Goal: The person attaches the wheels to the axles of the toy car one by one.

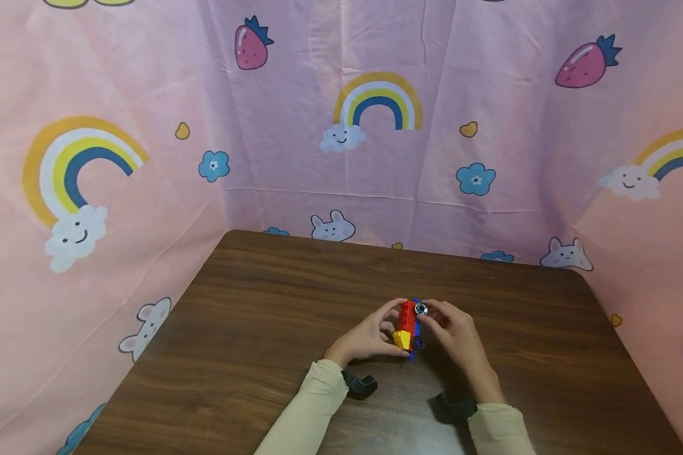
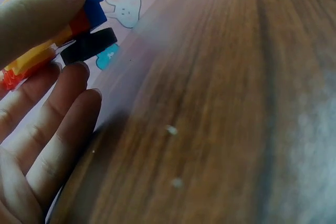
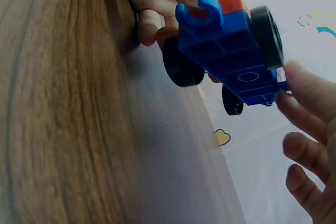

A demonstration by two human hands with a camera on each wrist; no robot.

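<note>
A toy block car (image 1: pixel 408 319) of red and yellow bricks on a blue base (image 3: pixel 236 51) is held above the table, tipped so its wheels face right. My left hand (image 1: pixel 367 338) grips it lengthwise between thumb and fingers. The thumb presses near the blue hook (image 3: pixel 202 17) at the near end. With thumb and fingertips, my right hand (image 1: pixel 458 332) pinches a wheel with a silvery hub (image 1: pixel 421 308) at the far end. The near black wheel (image 1: pixel 417 343) shows a blue hub. In the right wrist view, the right fingertips partly hide that far corner.
Below is a dark brown wooden table (image 1: pixel 250 316). A pink cloth (image 1: pixel 284 158) printed with rainbows and strawberries hangs behind and beside it. Black wrist mounts (image 1: pixel 361 385) sit on both wrists, close to the tabletop.
</note>
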